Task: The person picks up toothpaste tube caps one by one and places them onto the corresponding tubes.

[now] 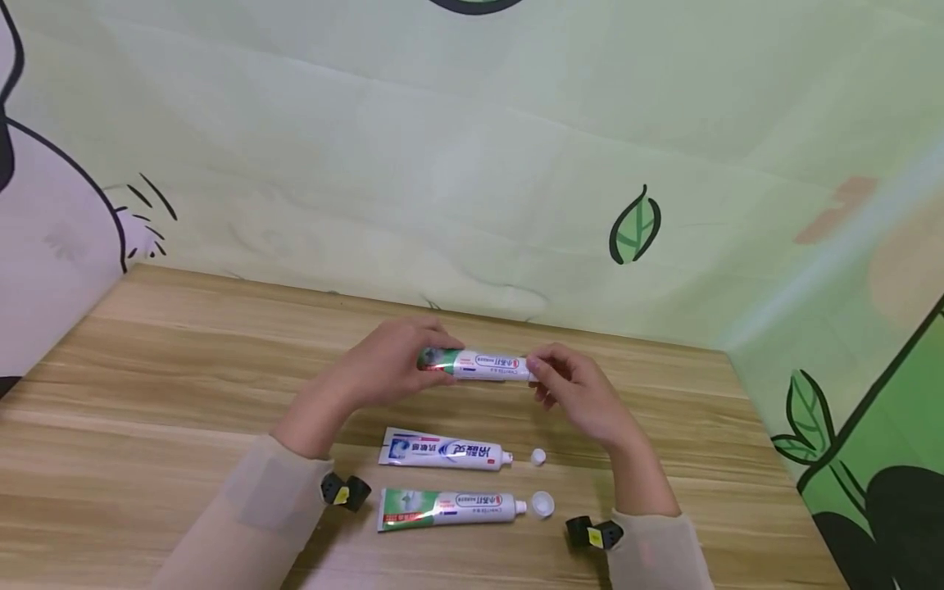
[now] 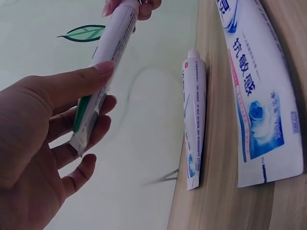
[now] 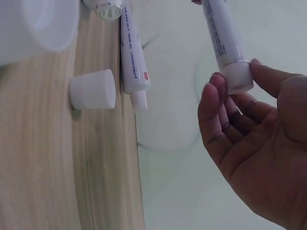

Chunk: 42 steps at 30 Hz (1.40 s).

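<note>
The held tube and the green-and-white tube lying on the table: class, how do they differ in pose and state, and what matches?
The held tube is raised between the left hand and the right hand, while the lying tube rests on the table. The held tube wears its white cap; the lying tube's nozzle is bare, with a loose cap beside it. Both are white with a green section at the tail end.
</note>
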{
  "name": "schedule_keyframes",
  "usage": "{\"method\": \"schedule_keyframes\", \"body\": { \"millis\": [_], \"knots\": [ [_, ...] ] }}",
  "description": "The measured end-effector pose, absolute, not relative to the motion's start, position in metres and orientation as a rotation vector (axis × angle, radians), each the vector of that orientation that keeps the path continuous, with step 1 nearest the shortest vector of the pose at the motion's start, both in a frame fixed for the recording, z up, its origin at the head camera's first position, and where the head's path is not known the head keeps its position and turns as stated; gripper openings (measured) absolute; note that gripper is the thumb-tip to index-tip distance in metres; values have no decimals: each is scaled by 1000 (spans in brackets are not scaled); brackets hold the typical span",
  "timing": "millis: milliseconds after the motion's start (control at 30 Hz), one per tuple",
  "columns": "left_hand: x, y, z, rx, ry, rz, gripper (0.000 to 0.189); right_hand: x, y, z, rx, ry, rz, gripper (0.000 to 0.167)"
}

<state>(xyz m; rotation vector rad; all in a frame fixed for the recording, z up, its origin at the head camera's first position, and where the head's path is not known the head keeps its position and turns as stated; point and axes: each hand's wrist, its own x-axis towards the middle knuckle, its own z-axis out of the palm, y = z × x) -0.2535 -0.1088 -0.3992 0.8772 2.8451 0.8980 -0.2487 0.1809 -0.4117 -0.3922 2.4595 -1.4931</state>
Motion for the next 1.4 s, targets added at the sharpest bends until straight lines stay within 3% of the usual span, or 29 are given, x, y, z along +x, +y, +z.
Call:
{"method": "schedule_keyframes", "body": {
  "millis": [233,467,867,1400],
  "knots": [
    [-255,-108,-403,808,2820,846,42,-251,182,-416,-429,2454,-1490,35],
    [-255,-109,-409,750,2779,829,42,-251,183,-419,-466,2509,-1378,25],
    [-254,-108,-421,666,2657,782,43,-252,182,-430,-360,2504,-1205,26],
    [-255,-107,-436,646,2726,596,36,-244,180,-430,-449,2384,-1110,40]
  ]
}}
